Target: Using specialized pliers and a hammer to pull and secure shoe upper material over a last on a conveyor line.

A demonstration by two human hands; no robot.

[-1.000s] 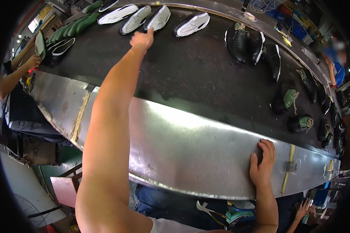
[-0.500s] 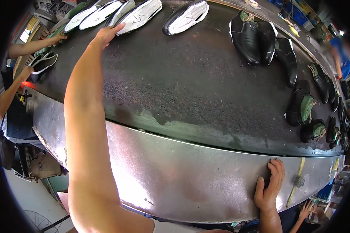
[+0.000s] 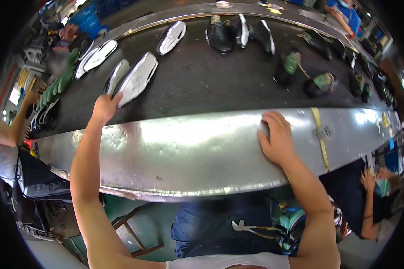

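Observation:
My left hand is closed on the near ends of a pair of shoe soles. One is a white shoe sole. The other, a greyish sole with a dark edge, lies close beside it on its left. Both are over the near part of the dark belt surface. My right hand rests on the shiny metal ledge, thumb apart from the fingers, holding nothing.
More white soles lie farther left, and a single sole lies farther back. Black shoes stand along the back and right, near a green-lined shoe. Yellow tape crosses the ledge. A co-worker's arm is at left; a hammer lies below.
My left hand has drawn back toward me, bringing the pair of soles away from the others. The view has shifted, showing more of the ledge and my lap. My right hand stays on the ledge.

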